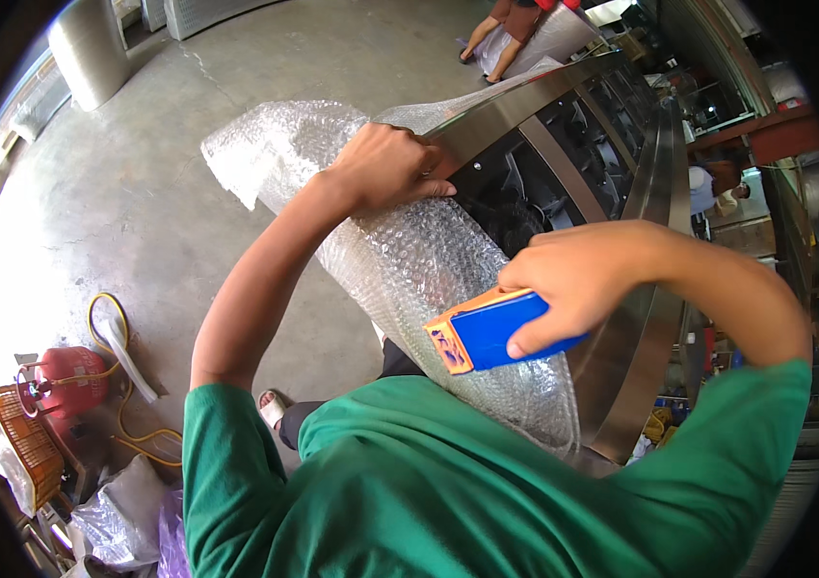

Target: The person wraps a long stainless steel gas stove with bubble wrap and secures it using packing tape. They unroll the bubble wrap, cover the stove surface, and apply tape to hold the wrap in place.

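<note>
A long brushed-metal unit point(549, 164) with black openings and dark metal fittings inside lies in front of me, stretching away to the far right. Clear bubble wrap point(419, 246) drapes over its near left edge and hangs toward my body. The fingers of my left hand point(390, 166) are curled over the wrap at the unit's edge, thumb pointing right, pressing it there. In my right hand point(583, 279) is a flat box-shaped block point(501, 332), blue on its broad face and orange on its narrow sides, with dark marks on the end. Its orange end lies over the wrap.
Left on the concrete floor point(169, 212) stand a red gas cylinder point(77, 380) with a yellow hose point(125, 414) and an orange basket point(29, 448). A big pale roll point(90, 58) is far left. Another person's legs point(501, 43) show at the top, beside wrapped material.
</note>
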Motion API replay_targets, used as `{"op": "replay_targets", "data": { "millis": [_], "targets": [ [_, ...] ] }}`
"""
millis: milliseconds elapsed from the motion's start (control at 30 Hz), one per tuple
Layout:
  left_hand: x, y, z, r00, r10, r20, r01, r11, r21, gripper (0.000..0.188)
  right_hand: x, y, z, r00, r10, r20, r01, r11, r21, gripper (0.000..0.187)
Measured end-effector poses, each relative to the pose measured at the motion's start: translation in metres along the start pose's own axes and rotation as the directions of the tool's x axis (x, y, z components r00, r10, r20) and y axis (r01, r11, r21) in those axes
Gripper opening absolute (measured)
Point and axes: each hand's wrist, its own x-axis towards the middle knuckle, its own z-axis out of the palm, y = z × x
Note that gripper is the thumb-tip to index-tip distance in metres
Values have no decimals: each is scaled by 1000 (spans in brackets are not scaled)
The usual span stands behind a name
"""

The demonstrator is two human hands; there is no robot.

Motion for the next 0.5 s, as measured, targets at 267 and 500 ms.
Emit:
{"op": "replay_targets", "data": {
  "millis": [267,500],
  "targets": [
    [-8,5,10,995,-27,-99,24,999,-32,50,41,17,-13,920,374,116,-290,849,-441,72],
    [-12,11,18,977,11,-214,4,997,72,47,0,49,-12,994,105,9,-99,961,-259,64]
  ]
}}
